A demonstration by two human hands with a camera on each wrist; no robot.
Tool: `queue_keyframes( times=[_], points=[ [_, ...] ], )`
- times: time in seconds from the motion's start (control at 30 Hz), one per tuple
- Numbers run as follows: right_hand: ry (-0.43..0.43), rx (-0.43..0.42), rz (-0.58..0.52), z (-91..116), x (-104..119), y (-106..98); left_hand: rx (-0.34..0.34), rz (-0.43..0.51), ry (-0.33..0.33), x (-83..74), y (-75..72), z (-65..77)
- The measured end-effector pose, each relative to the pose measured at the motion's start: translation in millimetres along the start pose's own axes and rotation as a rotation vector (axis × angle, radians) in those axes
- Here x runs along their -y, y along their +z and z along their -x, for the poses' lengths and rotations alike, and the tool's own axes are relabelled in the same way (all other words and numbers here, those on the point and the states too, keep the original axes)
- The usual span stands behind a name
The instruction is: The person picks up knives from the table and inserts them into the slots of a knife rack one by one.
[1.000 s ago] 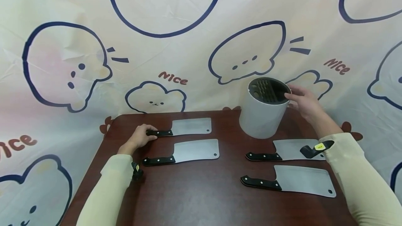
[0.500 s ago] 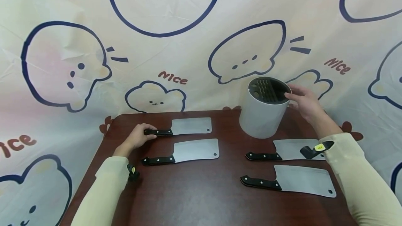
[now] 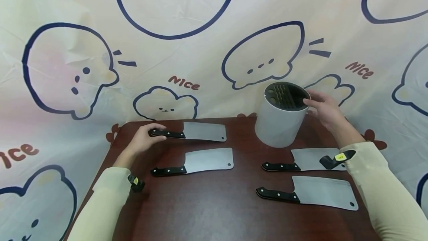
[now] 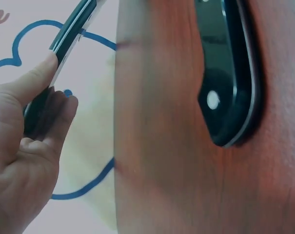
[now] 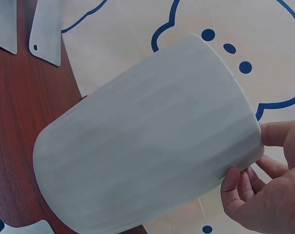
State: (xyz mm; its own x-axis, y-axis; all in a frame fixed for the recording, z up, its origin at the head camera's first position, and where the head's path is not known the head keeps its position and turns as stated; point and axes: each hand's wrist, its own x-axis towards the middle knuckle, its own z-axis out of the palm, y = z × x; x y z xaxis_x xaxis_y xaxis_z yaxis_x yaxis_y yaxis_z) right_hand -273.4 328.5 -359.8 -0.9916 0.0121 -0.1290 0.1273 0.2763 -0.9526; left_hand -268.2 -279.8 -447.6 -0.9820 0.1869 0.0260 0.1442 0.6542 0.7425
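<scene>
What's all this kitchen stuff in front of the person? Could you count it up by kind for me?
Cleavers: 4 (1 in the left hand, 3 lying on the table)
White round holder: 1
Total: 5

Before you, a glossy red-brown table (image 3: 200, 207) is bearing a white cylindrical holder (image 3: 279, 129), which is standing near the far edge, right of centre. On your left, a black-handled cleaver (image 3: 194, 163) is lying flat. To your right, a rear cleaver (image 3: 302, 161) is lying partly hidden from view, and a front cleaver (image 3: 308, 192) is resting just beside it, nearer to you.
</scene>
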Motion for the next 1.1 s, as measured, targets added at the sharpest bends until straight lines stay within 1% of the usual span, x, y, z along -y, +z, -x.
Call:
queue_keyframes(
  times=[0.13,0.2,0.5,0.57,0.67,0.8,1.0,1.1],
  points=[
    [0.001,0.000,-0.002,-0.3,1.2,-0.4,-0.038,0.024,-0.007,-7.4,-1.1,-0.8],
    [0.002,0.002,-0.003,-0.5,0.9,-1.1,-0.056,0.041,0.004,-11.3,-1.5,-1.1],
    [-0.006,0.006,-0.008,-2.1,0.6,-1.3,-0.131,0.171,0.047,-32.7,-4.9,-0.6],
    [-0.007,0.008,-0.005,-1.6,0.3,-1.0,-0.142,0.180,0.060,-38.6,-4.9,-1.0],
    [-0.006,0.009,-0.008,-1.4,-0.3,-1.0,-0.155,0.200,0.098,-46.9,-4.2,-2.9],
    [-0.005,0.005,-0.017,-1.8,-0.3,-0.7,-0.182,0.266,0.143,-57.1,-3.3,-4.8],
    [-0.015,-0.003,-0.003,-1.7,-0.6,0.5,-0.271,0.394,0.181,-70.2,-1.0,-9.4],
    [-0.016,-0.002,0.001,-1.1,-0.6,0.7,-0.302,0.434,0.209,-77.4,-0.1,-11.8]
  ],
)
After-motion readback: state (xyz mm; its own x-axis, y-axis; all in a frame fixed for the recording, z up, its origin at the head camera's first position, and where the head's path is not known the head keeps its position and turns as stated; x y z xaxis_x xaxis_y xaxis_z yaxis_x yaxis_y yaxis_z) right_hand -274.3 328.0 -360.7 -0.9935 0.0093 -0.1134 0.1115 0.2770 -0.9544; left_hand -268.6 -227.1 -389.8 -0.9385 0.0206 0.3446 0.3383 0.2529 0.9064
